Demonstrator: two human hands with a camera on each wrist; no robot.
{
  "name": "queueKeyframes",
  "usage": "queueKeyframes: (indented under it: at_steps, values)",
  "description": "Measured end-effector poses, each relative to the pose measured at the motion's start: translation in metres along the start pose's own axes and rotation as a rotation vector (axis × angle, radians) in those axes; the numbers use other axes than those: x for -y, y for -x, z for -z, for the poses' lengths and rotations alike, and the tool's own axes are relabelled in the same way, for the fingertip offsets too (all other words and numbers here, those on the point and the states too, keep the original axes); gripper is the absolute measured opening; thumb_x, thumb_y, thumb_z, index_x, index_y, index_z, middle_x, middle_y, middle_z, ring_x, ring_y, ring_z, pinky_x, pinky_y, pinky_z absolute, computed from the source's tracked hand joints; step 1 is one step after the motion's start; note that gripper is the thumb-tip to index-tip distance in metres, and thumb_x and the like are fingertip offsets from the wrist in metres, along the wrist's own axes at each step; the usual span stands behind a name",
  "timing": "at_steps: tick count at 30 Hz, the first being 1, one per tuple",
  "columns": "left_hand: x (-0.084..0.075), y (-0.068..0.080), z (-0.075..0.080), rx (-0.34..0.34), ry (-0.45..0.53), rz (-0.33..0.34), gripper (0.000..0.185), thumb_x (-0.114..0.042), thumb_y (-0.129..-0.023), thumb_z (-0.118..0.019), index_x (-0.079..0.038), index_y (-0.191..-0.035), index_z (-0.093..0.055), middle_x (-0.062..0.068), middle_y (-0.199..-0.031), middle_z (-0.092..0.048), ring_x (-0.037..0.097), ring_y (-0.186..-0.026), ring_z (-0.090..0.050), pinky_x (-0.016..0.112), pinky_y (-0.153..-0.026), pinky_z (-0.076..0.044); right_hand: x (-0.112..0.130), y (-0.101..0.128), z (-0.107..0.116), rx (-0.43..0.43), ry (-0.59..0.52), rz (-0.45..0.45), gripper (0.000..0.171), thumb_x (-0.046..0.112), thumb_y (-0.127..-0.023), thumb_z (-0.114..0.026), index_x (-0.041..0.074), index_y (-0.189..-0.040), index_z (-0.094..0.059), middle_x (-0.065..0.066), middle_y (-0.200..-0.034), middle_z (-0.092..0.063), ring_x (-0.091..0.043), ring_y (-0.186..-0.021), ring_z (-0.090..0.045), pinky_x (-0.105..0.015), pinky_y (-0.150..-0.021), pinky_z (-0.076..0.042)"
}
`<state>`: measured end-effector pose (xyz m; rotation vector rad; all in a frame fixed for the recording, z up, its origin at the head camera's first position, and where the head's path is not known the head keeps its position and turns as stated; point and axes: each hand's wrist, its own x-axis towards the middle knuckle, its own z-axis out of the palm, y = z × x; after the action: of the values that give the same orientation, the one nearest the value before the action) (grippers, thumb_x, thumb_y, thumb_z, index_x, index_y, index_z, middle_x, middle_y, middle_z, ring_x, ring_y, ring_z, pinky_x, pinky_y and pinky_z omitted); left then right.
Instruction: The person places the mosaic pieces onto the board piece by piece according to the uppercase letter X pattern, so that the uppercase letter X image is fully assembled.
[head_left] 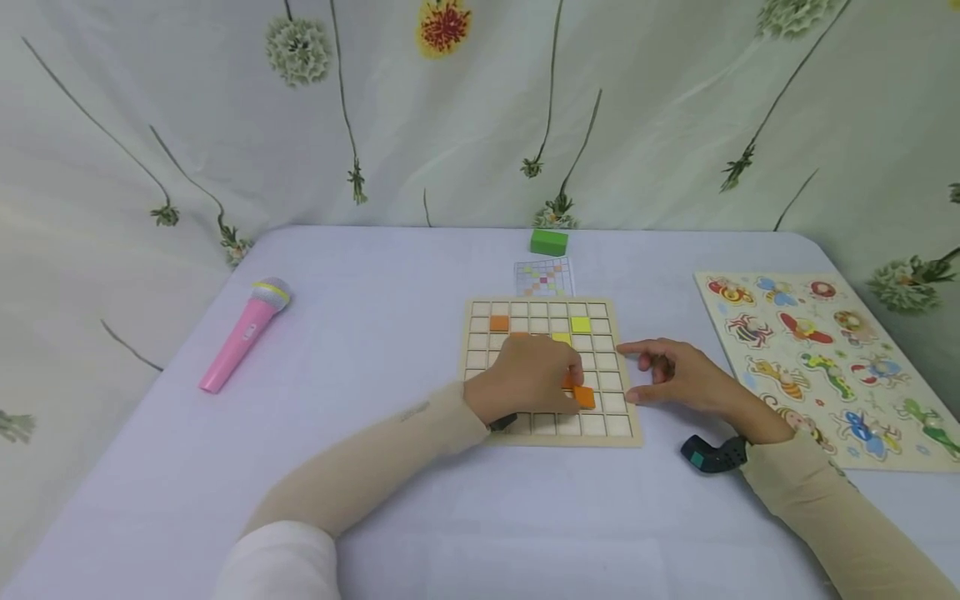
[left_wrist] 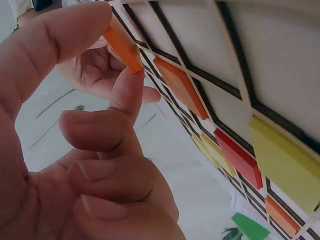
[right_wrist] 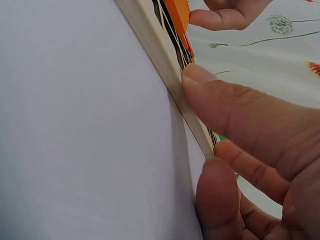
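A wooden grid board (head_left: 553,437) lies on the white table, with orange and yellow square tiles in some cells. My left hand (head_left: 525,377) hovers over the board's middle and pinches an orange tile (left_wrist: 122,45) between thumb and forefinger, just above the grid. Another orange tile (head_left: 583,397) sits in a cell beside it. My right hand (head_left: 678,379) rests at the board's right edge (right_wrist: 170,75), fingers (right_wrist: 235,107) pressing against the wooden rim. In the left wrist view, red (left_wrist: 239,155) and yellow (left_wrist: 282,160) tiles fill nearby cells.
A pink toy microphone (head_left: 242,335) lies at the left. A green block (head_left: 549,242) and a small pattern card (head_left: 543,277) sit behind the board. An insect peg puzzle (head_left: 825,362) lies at the right. A flowered curtain hangs behind the table.
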<state>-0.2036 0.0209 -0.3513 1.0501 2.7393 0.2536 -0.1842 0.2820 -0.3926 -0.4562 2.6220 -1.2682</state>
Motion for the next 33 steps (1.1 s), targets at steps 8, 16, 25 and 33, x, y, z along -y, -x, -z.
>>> queueKeyframes:
  at_steps: [8, 16, 25, 33]
  values:
    - [-0.004, -0.006, -0.003, 0.046, 0.091, 0.005, 0.015, -0.025, -0.087, -0.088, -0.020, -0.099, -0.079, -0.010, -0.077, -0.064, 0.011, -0.076, -0.060, 0.026, -0.061, -0.047, 0.000, 0.000, -0.001, 0.001, 0.002, 0.006, 0.064, 0.007, -0.087, -0.091, -0.008, -0.142, -0.063, -0.009, -0.104, -0.055, -0.015, -0.077, -0.048, -0.026, -0.067, -0.041]
    - [-0.005, -0.007, -0.002, 0.056, 0.114, 0.006, 0.016, -0.023, -0.086, -0.089, -0.019, -0.098, -0.079, -0.008, -0.076, -0.064, 0.012, -0.076, -0.060, 0.026, -0.061, -0.047, 0.001, 0.000, -0.001, -0.001, 0.000, 0.000, 0.065, 0.008, -0.087, -0.091, -0.008, -0.143, -0.062, -0.009, -0.105, -0.055, -0.016, -0.078, -0.048, -0.026, -0.068, -0.040]
    - [-0.002, -0.002, -0.002, 0.066, 0.088, -0.002, 0.024, -0.033, -0.088, -0.091, -0.021, -0.105, -0.079, -0.010, -0.078, -0.063, 0.009, -0.076, -0.059, 0.025, -0.062, -0.047, -0.001, 0.001, -0.002, -0.001, -0.003, 0.017, 0.064, 0.005, -0.086, -0.090, -0.009, -0.142, -0.062, -0.009, -0.104, -0.055, -0.015, -0.077, -0.048, -0.026, -0.067, -0.041]
    - [0.019, 0.023, -0.004, -0.073, 0.160, -0.014, 0.024, -0.029, -0.097, -0.081, -0.023, -0.119, -0.078, -0.014, -0.091, -0.067, 0.007, -0.082, -0.060, 0.029, -0.066, -0.049, -0.005, 0.003, -0.006, 0.008, -0.022, 0.026, 0.063, 0.005, -0.087, -0.089, -0.011, -0.142, -0.061, -0.007, -0.104, -0.056, -0.013, -0.076, -0.047, -0.026, -0.066, -0.040]
